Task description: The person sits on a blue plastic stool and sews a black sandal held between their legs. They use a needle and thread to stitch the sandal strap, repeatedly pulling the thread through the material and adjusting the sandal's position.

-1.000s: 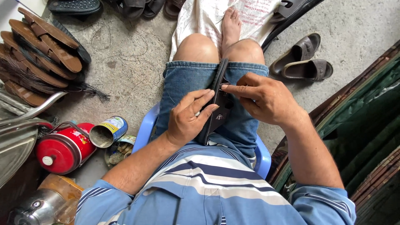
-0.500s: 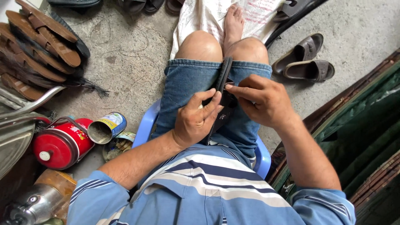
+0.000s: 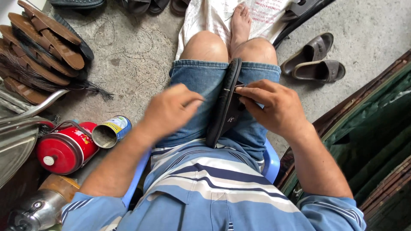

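Sandal [image 3: 225, 112] sits edge-up on my lap, wedged between my thighs, black sole with a dark strap and a little pale mark near the heel end. My right hand [image 3: 274, 109] has the strap side pinched between thumb and fingertips, right where the strap meets the sole. My left hand [image 3: 171, 110] is off it, hovering just beside the sandal over my denim shorts, fingers loosely curled and holding nothing.

Progress-wise, I'd say it's mid-job: the sandal looks whole from here, but I can't see any stitches or glue line, so I can't tell how much of the strap is actually fixed. There might be a thin needle or thread near my right fingertips, too small to be sure.

Around me: a glue-type tin can [image 3: 110, 131] lying open on the concrete next to a red canister [image 3: 64, 147], a stack of brown soles [image 3: 40, 40] off to my left, and a pair of grey slides [image 3: 314, 60] to my right.
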